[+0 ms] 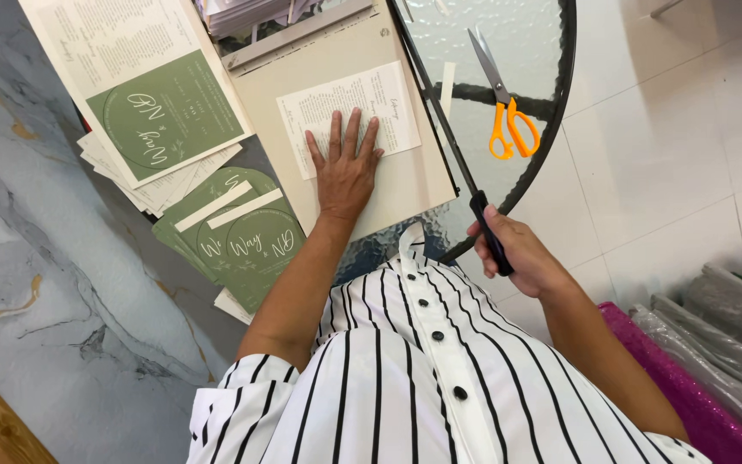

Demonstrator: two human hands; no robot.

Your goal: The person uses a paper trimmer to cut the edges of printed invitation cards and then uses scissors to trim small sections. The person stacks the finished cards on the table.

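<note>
A: Status from near to far?

B: Striped shirt [405,378] is seen closest. Right hand [521,253] is closed around the black handle [493,236] of the cutter arm [440,120]; fingers are wrapped fully, nothing else is held. The arm is seen raised at an angle along the right edge of the cutter board [405,185].

A: Left hand?

B: Left hand [345,167] is laid flat, fingers spread, nothing gripped. The white printed sheet [349,112] is pressed down by it onto the board, short of the blade edge.

A: Cut made?

B: Judged not yet: the sheet is seen whole and the arm is up. Round green cards [246,236] with two white strips [234,206] on them are stacked left of the board, so some trimming is judged done. An uncut sheet with a green square print [161,112] is placed beyond them, on more paper, so more is judged left.

A: Further out?

B: Orange-handled scissors [504,107] are lying untouched on the round glass desk [551,86], well apart from both hands. Shiny fabric rolls [714,361] are seen on the floor at right.
</note>
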